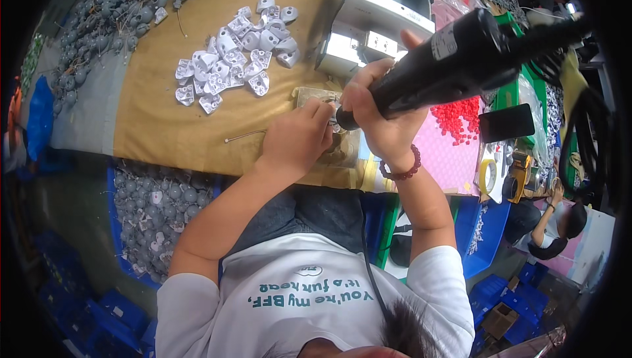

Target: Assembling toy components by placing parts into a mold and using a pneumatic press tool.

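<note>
our right hand (390,133) wrapped round a black power tool (434,65), its nose beside our left hand (296,137), whose hold we cannot tell

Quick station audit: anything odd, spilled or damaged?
Nothing stands out: the right hand grips the black power tool; white parts and red pieces lie in separate loose heaps. No visible damage.

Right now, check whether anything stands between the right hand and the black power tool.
Nothing visible does: the right hand wraps directly around the black power tool. Around its nose, beside the left hand, fingers and tool partly hide what lies beneath.
</note>
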Action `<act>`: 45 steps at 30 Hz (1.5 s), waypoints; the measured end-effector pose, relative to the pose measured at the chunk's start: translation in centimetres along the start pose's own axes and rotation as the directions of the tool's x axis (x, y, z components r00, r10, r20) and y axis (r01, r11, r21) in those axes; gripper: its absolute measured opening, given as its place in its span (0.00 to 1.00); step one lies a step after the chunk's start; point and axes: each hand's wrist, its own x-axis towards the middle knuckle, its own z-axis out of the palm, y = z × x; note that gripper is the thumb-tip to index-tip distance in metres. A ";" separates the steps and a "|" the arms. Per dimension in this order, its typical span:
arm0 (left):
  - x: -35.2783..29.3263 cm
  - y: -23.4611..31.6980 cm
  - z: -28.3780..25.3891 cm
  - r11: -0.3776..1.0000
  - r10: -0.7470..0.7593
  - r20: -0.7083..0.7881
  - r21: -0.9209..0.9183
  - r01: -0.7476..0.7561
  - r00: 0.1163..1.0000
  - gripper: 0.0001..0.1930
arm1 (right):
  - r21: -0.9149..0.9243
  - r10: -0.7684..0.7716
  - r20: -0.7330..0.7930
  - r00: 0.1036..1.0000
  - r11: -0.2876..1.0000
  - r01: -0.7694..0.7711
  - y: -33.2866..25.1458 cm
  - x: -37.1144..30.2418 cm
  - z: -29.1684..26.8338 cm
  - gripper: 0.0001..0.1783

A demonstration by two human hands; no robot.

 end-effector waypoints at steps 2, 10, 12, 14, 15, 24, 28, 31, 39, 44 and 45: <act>0.0 -0.3 0.0 0.998 0.028 -0.021 -0.055 -0.029 0.999 0.17 | -0.036 -0.003 0.012 1.000 0.999 0.003 0.1 -0.6 -0.1 0.06; 0.0 -0.5 0.2 0.993 0.003 -0.041 -0.116 -0.007 0.999 0.17 | -0.020 0.031 -0.010 0.999 0.999 -0.031 0.5 -2.3 0.3 0.09; 0.1 -0.4 0.2 0.993 -0.007 -0.037 -0.114 0.003 0.999 0.17 | -0.027 0.029 -0.015 0.999 0.999 -0.029 0.5 -2.3 0.3 0.09; 0.1 -0.3 0.1 0.993 -0.024 -0.025 -0.120 0.021 0.999 0.16 | -0.120 -0.018 0.001 1.000 0.993 0.018 0.6 -2.4 0.3 0.08; 0.1 -0.2 0.0 0.992 -0.032 -0.019 -0.122 0.030 0.999 0.16 | -0.165 -0.043 0.013 0.999 0.985 0.044 0.6 -2.3 0.2 0.08; 0.2 0.2 -0.1 0.993 -0.099 0.060 -0.057 0.102 0.993 0.17 | 0.015 0.058 -0.064 0.996 0.998 -0.057 0.9 -1.6 -0.7 0.17; 0.0 0.5 -0.3 0.991 -0.120 0.023 -0.048 0.121 0.992 0.17 | 0.046 0.206 -0.275 0.939 0.979 -0.201 -0.4 0.1 -2.8 0.27; -0.1 0.3 -0.1 0.994 -0.073 -0.005 -0.084 0.072 0.997 0.17 | -0.185 0.164 -0.453 0.876 0.944 -0.272 1.5 0.8 -8.6 0.11; -1.0 0.5 -0.3 0.994 0.027 -0.097 -0.104 -0.037 0.995 0.16 | -0.581 0.168 -0.015 0.986 0.801 -0.146 2.0 -4.3 -5.9 0.18; -0.8 0.6 -0.1 0.995 0.083 -0.116 -0.042 -0.088 0.990 0.18 | -0.437 0.226 -0.035 0.974 0.873 -0.218 4.4 -5.1 -2.4 0.10; -0.8 0.7 -0.1 0.995 0.087 -0.110 -0.033 -0.091 0.990 0.18 | -0.269 0.277 -0.090 0.957 0.918 -0.291 4.3 -4.6 -1.6 0.09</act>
